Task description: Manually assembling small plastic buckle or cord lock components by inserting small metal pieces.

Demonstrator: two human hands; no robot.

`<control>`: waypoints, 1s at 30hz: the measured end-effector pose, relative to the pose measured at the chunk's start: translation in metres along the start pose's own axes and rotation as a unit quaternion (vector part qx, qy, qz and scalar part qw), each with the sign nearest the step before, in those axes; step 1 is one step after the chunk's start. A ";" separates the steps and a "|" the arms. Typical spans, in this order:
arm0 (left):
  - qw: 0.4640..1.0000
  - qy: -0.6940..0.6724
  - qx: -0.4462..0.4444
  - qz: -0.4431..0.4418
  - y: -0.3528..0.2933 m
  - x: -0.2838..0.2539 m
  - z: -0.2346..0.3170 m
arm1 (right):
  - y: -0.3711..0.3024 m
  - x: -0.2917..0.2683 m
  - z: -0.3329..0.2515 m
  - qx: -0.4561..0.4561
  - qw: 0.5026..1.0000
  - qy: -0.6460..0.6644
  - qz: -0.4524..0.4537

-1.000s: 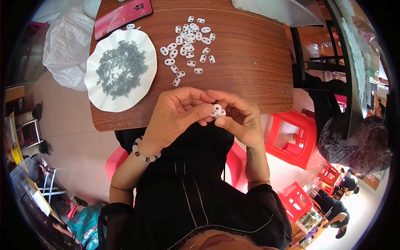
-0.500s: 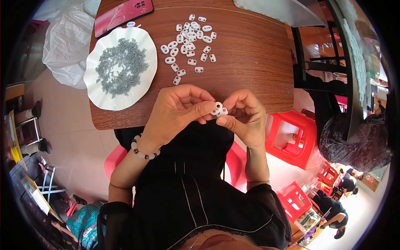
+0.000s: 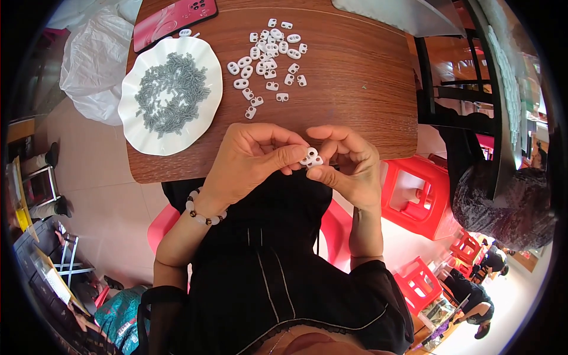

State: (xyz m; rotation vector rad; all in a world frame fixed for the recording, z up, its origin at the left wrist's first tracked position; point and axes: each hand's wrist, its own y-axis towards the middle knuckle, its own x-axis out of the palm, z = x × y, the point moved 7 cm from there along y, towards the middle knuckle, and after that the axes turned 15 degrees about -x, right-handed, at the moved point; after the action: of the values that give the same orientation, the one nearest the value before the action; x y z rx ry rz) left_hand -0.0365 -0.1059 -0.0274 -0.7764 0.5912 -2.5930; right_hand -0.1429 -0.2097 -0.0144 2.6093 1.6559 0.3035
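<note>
And there it goes: your right hand (image 3: 349, 168) opens up! Half a second ago its index finger (image 3: 332, 133) was curled down by the small white pieces (image 3: 310, 157); now it's stretched up and away, wider from the thumb. The pieces have turned a touch, showing more of their holes.

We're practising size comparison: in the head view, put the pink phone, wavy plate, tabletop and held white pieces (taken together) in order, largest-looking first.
1. Tabletop
2. Wavy plate
3. Pink phone
4. Held white pieces, clearly smallest as they look here
</note>
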 end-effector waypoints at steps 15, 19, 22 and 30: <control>1.000 -0.001 -0.003 0.000 -0.002 0.002 -0.008 | -0.002 0.000 -0.002 0.000 0.999 -0.030 0.029; 1.000 0.012 0.009 -0.007 -0.004 0.002 -0.009 | -0.002 -0.001 -0.002 -0.009 0.999 -0.031 0.021; 1.000 0.020 0.003 -0.003 -0.003 0.004 -0.005 | -0.002 0.000 -0.004 -0.010 0.998 -0.059 0.012; 1.000 0.013 0.004 -0.002 -0.003 0.001 -0.009 | -0.003 0.003 -0.003 -0.014 0.996 -0.084 0.005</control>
State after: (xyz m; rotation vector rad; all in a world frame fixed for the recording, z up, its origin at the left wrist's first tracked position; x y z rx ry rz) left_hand -0.0434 -0.1017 -0.0325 -0.7439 0.5870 -2.6112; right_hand -0.1451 -0.2058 -0.0116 2.5450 1.5735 0.1024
